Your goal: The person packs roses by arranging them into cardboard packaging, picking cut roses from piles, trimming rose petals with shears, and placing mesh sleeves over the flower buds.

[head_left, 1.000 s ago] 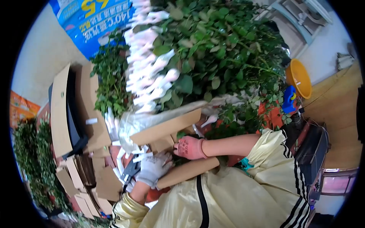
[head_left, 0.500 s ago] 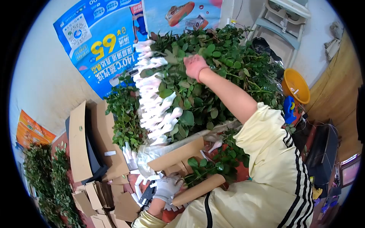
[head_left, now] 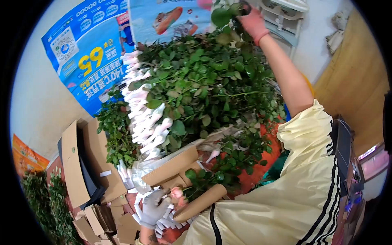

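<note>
My left hand (head_left: 152,207), in a white glove, is low in front of me with its fingers apart, just left of a pink rose (head_left: 178,194). That rose lies between a cardboard flap (head_left: 170,166) and a cardboard roll (head_left: 200,203), its leaves reaching right. White strips lie under and around this hand. High on the right, my right hand (head_left: 252,23), in a pink glove, is closed around a leafy rose stem (head_left: 222,17). Below it spreads a large heap of rose stems (head_left: 204,90), their heads in white sleeves (head_left: 141,116) along the left side.
Folded cardboard boxes (head_left: 73,163) and cardboard scraps (head_left: 96,220) are at the left, with more greenery (head_left: 34,208) beyond. Blue posters (head_left: 90,53) cover the back wall. A white high chair (head_left: 281,20) stands behind the heap. A red surface (head_left: 265,153) shows at the right.
My right hand has risen from the heap to the upper right with a leafy stem. My left hand has drawn back leftward, and the pink rose now shows beside it. The view has shifted right.
</note>
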`<state>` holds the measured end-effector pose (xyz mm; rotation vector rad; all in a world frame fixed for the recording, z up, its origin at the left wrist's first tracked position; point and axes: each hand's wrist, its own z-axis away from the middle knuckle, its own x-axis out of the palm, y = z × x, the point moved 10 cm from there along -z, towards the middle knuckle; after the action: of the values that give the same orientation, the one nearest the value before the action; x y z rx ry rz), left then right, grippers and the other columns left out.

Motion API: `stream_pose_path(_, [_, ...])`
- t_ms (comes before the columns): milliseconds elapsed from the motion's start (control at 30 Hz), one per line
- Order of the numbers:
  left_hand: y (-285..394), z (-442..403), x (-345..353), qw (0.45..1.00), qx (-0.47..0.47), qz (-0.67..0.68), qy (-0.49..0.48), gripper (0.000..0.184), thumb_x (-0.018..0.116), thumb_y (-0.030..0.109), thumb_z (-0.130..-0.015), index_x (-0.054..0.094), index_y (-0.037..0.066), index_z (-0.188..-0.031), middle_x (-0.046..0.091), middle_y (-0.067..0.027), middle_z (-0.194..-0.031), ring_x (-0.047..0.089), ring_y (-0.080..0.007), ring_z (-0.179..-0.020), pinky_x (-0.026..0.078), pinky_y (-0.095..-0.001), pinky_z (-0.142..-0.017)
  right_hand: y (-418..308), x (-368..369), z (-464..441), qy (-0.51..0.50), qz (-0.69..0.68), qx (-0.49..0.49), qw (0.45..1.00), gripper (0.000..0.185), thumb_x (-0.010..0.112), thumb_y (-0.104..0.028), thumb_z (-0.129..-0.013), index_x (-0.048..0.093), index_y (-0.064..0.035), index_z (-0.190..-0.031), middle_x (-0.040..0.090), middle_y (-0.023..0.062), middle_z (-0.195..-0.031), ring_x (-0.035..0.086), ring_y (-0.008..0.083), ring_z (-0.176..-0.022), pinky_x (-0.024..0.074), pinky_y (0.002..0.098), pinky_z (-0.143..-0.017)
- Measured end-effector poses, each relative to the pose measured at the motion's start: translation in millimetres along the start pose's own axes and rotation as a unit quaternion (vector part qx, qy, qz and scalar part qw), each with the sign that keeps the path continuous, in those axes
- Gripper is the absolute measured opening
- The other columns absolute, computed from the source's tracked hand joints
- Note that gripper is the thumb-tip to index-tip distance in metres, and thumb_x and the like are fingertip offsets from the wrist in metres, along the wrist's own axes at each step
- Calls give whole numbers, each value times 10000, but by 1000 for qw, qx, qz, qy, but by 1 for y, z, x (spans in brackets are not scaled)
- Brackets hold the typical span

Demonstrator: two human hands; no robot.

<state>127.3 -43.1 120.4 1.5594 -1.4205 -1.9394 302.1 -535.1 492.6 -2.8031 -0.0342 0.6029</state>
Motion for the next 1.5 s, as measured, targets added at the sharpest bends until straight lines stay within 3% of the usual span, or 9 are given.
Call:
stream_pose_path(67, [23,-6,-8,978,-33,201,-35,284,624,106,-790,613,-59,-1022,642,-113,-862,601,-157,-731,471,-253,-678,24,-50,-6,113,-78,-28,990,294,624,-114,-736,567,-44,-1016,648,146,-877,616,256,-751,494,367,-665])
stream_pose_path(167, [88,-27,-29,973,67,215,-44,514,617,430,-832,616,-54,-1006,627,-99,-787,598,-151,-726,467,-268,-649,79,-104,-23,101,-160,-45,981,342,669,-134,-730,615,-29,-1051,669,106,-982,634,226,-878,466,304,-831])
stream_pose_path(367, [106,-52,-54,977,81,195,-21,602,630,503,-798,605,-45,-1046,627,-94,-838,604,-157,-728,485,-268,-661,134,-234,-26,187,-84,-40,978,283,591,-62,-786,605,6,-1061,657,96,-988,618,178,-878,467,285,-812])
stream_pose_path(533, [103,-45,-49,923,86,374,30,1029,675,612,-692,224,25,-1407,453,-148,-1263,582,-203,-920,500,-296,-735,-55,-244,75,-75,-208,-120,968,276,568,-113,-782,605,-30,-1042,642,130,-975,630,255,-845,495,346,-741])
stream_pose_path(667, [91,-25,-13,780,108,613,-70,886,665,499,-766,204,149,-1437,308,-167,-1414,555,-310,-1050,536,-372,-755,-173,-155,252,-316,-143,-342,873,274,542,-118,-785,583,-61,-1050,614,111,-966,617,252,-832,487,359,-762])
stream_pose_path(767, [50,-16,12,783,-58,616,-68,600,681,317,-806,434,99,-1307,524,-174,-1236,611,-318,-963,558,-382,-711,-194,-95,367,-404,-144,-394,813,274,522,-122,-787,566,-85,-1055,593,98,-959,607,250,-823,480,370,-777])
stream_pose_path(1067, [-74,-9,9,982,-75,154,77,222,614,48,-760,638,-15,-971,638,-91,-831,574,-112,-667,477,-254,-619,-147,15,472,-612,52,-424,665,343,538,-141,-753,553,-81,-1090,590,79,-971,605,249,-831,473,354,-797])
stream_pose_path(1167, [-51,-4,7,925,-155,334,90,206,607,-14,-817,597,-68,-1016,634,-80,-880,634,-148,-765,526,-248,-620,-159,-11,397,-495,65,-345,795,461,612,-313,-719,540,-55,-1095,569,95,-1087,550,238,-988,401,343,-867])
stream_pose_path(1500, [-51,13,-2,904,-202,348,143,223,655,121,-833,628,-25,-1000,651,-74,-794,596,-90,-651,491,-209,-555,-255,-5,471,-462,-154,-406,773,378,537,-237,-757,549,-103,-1110,568,68,-1006,593,234,-853,449,369,-697])
